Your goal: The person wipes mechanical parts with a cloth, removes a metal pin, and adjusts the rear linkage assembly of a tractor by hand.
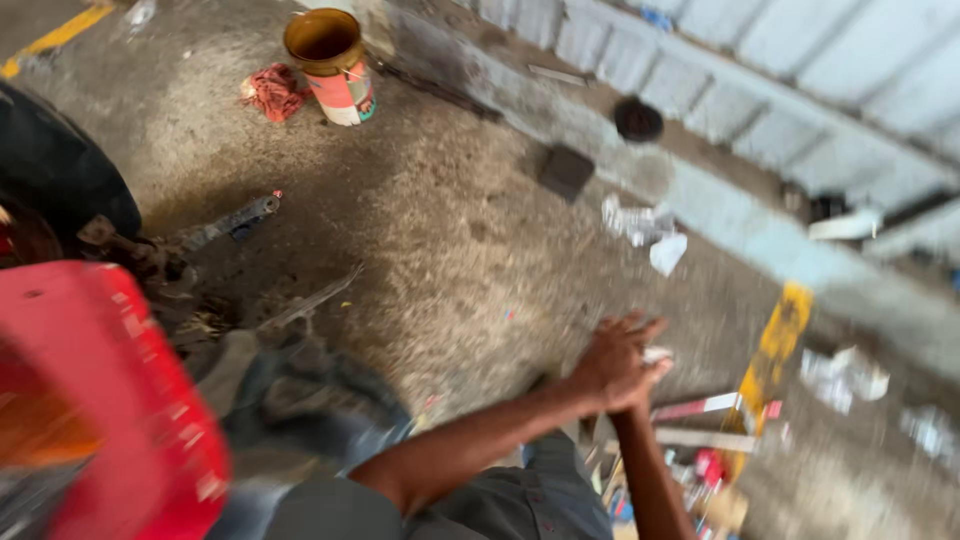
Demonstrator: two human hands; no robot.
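right now both hands (617, 365) press together over a small white scrap (657, 354) — grip blurred, cannot tell — above scattered floor litter (700, 440).

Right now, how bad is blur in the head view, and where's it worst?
Head view: motion blur throughout; worst on the red crate at lower left and the clasped hands; the bucket up top reads clearest; soft daylight, no glare.
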